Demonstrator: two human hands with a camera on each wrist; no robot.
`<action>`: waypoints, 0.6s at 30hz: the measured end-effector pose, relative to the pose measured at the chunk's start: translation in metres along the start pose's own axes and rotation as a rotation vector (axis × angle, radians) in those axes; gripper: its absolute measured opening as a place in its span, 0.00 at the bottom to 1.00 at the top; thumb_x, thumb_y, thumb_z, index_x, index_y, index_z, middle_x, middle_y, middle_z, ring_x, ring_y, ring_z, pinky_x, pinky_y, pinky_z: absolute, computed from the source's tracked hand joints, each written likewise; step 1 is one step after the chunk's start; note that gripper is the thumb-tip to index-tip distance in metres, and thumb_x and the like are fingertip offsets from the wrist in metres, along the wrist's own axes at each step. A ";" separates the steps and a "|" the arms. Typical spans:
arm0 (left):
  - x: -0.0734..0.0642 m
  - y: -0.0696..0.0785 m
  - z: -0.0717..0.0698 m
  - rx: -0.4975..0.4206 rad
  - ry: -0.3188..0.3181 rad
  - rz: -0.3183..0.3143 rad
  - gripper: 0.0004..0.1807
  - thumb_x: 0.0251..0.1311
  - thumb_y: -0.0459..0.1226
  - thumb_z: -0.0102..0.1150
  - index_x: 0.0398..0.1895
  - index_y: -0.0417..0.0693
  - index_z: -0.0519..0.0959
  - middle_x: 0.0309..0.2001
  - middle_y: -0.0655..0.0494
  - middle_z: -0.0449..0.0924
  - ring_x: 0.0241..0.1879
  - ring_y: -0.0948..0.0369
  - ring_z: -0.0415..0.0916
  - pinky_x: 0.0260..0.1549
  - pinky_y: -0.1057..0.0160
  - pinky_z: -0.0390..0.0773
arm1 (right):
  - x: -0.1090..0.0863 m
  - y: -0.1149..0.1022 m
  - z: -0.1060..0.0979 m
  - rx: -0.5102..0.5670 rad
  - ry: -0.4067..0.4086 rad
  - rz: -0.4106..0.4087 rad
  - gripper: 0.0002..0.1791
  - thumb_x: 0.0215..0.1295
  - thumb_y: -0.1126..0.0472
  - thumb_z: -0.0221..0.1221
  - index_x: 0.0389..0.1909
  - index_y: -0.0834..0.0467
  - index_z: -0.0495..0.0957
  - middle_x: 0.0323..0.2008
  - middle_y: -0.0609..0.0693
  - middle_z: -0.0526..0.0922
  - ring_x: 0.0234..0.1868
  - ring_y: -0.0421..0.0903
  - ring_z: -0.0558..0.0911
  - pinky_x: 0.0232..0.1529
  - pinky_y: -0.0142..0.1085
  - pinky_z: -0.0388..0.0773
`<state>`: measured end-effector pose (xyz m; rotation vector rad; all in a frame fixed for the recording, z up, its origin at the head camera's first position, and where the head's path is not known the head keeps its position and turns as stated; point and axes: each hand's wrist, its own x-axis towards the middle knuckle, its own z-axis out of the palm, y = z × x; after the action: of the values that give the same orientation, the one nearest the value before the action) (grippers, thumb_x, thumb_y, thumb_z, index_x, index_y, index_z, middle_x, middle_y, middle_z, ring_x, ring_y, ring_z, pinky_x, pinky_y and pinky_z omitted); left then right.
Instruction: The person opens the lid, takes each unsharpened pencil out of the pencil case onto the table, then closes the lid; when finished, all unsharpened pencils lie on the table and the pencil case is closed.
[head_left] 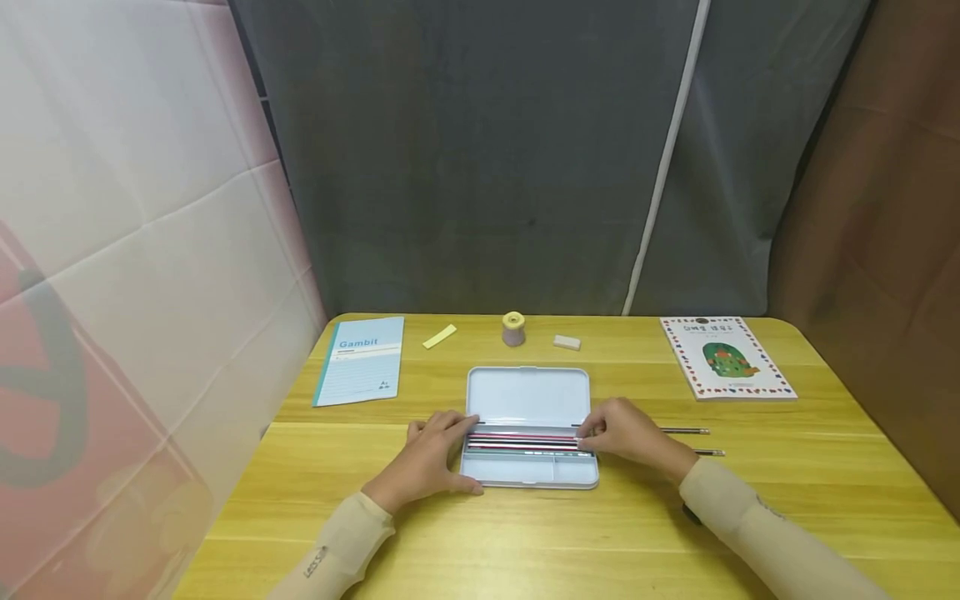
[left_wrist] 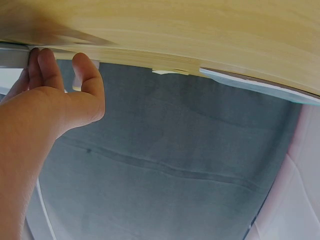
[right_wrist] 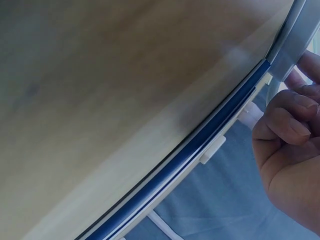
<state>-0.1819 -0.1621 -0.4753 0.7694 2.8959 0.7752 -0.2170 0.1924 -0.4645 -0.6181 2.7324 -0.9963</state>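
Observation:
A white pencil case (head_left: 528, 397) lies with its lid folded back, and a row of red, black and green pencils (head_left: 517, 443) sits in its tray. My left hand (head_left: 423, 461) holds the case's left end, thumb at the front corner and fingers by the hinge. In the left wrist view, the fingertips of that hand (left_wrist: 44, 70) meet the case's side. At the right end of the row, my right hand (head_left: 626, 433) pinches a pencil between thumb and forefinger. The right wrist view shows its other fingers (right_wrist: 287, 120) curled in; the pencil's tip is hidden.
Two dark pencils with erasers lie right of the case, one pencil (head_left: 686, 431) behind the other pencil (head_left: 710, 452). Farther back are a blue notebook (head_left: 365, 367), a yellow strip (head_left: 439, 337), a yellow-topped sharpener-like pot (head_left: 513, 330), an eraser (head_left: 567, 342) and a picture-covered book (head_left: 726, 360).

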 end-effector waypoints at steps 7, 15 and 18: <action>0.000 0.001 0.000 -0.005 0.003 0.001 0.59 0.42 0.56 0.87 0.78 0.45 0.71 0.68 0.50 0.77 0.70 0.49 0.70 0.61 0.42 0.59 | 0.001 -0.003 0.000 0.000 -0.009 0.003 0.02 0.60 0.63 0.76 0.32 0.57 0.92 0.17 0.42 0.76 0.21 0.38 0.69 0.24 0.29 0.65; 0.000 0.000 0.000 0.003 0.000 0.006 0.59 0.43 0.56 0.86 0.78 0.45 0.71 0.68 0.50 0.77 0.70 0.50 0.70 0.62 0.42 0.59 | 0.004 -0.004 0.001 0.012 -0.008 0.002 0.04 0.59 0.65 0.76 0.28 0.55 0.90 0.15 0.41 0.74 0.19 0.36 0.68 0.24 0.28 0.63; 0.000 0.000 0.000 0.006 0.000 0.005 0.59 0.43 0.57 0.86 0.78 0.45 0.71 0.68 0.50 0.77 0.70 0.50 0.70 0.61 0.43 0.59 | 0.004 -0.002 0.000 0.018 -0.006 -0.015 0.06 0.58 0.65 0.76 0.26 0.55 0.89 0.15 0.41 0.73 0.19 0.35 0.67 0.25 0.27 0.63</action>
<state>-0.1821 -0.1621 -0.4756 0.7774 2.8987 0.7673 -0.2197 0.1889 -0.4632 -0.6386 2.7145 -1.0200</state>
